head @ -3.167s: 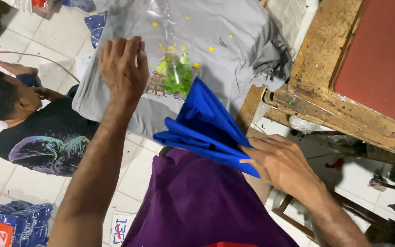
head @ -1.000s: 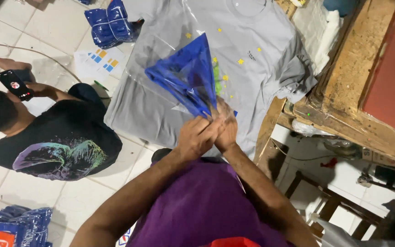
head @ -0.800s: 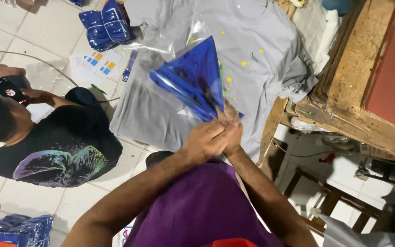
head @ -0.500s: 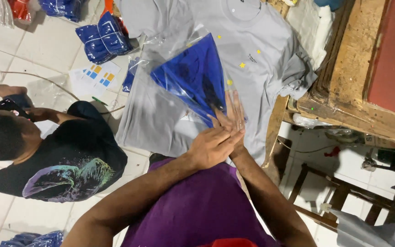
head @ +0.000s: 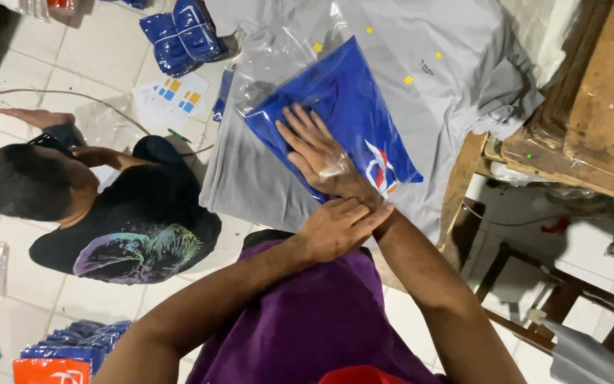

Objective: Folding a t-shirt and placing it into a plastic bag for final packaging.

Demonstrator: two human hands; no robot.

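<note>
Currently the blue shirt (head: 342, 114) lies folded inside a clear bag (head: 286, 53) on the grey shirts (head: 456, 50), toward their near edge. Right hand (head: 318, 153) presses flat, fingers spread. Left hand (head: 335, 227) lies curled, fingers together, at the bag's mouth. Judged light, soft, slippery in film; grip by the bag's edges.

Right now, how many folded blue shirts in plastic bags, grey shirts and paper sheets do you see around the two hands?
Blue shirt in a clear bag, under the right hand, left hand at its near edge: 1
Bundle of blue bagged shirts on the floor: 1
Grey shirt spread underneath: 1
Paper sheet with coloured squares: 1
Total: 4
</note>
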